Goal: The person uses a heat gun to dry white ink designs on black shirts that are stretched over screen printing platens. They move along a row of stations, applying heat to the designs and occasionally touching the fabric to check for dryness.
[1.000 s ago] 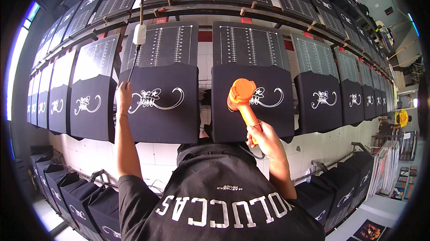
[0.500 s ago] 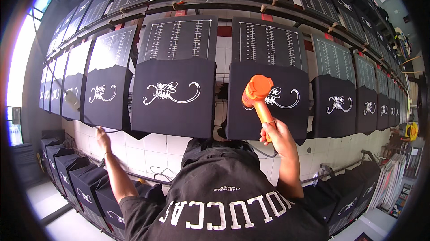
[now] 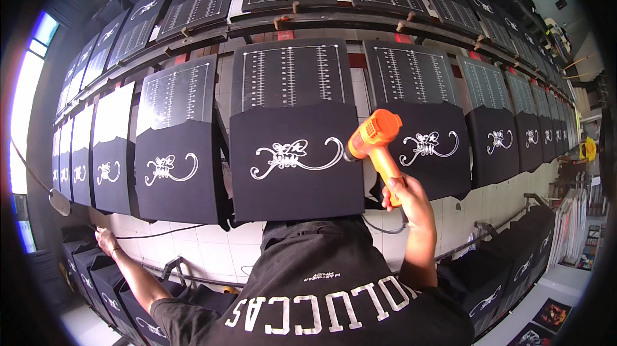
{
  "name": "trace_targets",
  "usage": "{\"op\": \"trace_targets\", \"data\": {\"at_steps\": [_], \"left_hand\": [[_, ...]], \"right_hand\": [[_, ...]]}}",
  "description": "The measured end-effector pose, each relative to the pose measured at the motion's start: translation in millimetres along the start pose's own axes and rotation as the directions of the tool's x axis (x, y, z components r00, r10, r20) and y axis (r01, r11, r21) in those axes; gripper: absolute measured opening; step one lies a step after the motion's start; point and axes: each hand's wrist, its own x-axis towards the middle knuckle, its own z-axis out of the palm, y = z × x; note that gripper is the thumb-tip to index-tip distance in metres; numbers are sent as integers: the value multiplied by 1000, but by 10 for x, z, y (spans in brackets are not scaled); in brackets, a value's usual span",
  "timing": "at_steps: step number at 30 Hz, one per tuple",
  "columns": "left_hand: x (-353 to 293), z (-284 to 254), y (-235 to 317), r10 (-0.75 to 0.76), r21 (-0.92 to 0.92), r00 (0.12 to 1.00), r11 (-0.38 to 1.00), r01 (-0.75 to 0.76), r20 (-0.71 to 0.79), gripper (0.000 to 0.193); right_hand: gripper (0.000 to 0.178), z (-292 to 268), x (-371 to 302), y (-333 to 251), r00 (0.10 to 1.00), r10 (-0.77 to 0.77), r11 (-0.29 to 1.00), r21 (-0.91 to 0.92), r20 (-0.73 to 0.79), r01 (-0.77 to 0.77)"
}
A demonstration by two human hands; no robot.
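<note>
My right hand (image 3: 411,199) is wrapped around the handle of an orange heat gun (image 3: 378,135), raised above the boards. Its dark nozzle points left, at the right end of a white curled print on a black fabric piece (image 3: 299,195). This fabric covers the near part of a dark board (image 3: 295,82) marked with white scales. Another printed black fabric piece (image 3: 427,175) lies to the right, partly behind the gun. My left hand (image 3: 106,241) reaches out low at the left, fingers closed around a black cable (image 3: 164,233). A pale connector block (image 3: 59,202) hangs on a cord just beyond it.
Rows of similar boards with black fabric stretch left and right. A long dark rail (image 3: 347,19) with wooden pegs runs behind the front row. More fabric-covered boards (image 3: 508,275) stand low behind me on both sides. A bright window (image 3: 29,101) is at the far left.
The boards have shifted right in view. The heat gun now points at the print on the board to the left. My left hand has moved left and lower, and the hanging connector has swung left.
</note>
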Motion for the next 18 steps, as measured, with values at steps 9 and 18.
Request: {"op": "trace_targets", "data": {"at_steps": [9, 18], "left_hand": [[893, 1178, 561, 422, -379, 893, 861, -340, 157, 34], [-308, 1298, 1687, 416, -528, 886, 809, -257, 206, 28]], "right_hand": [[30, 924, 402, -71, 999, -23, 985, -171, -35, 17], [29, 1066, 401, -37, 995, -21, 975, -223, -98, -1]]}}
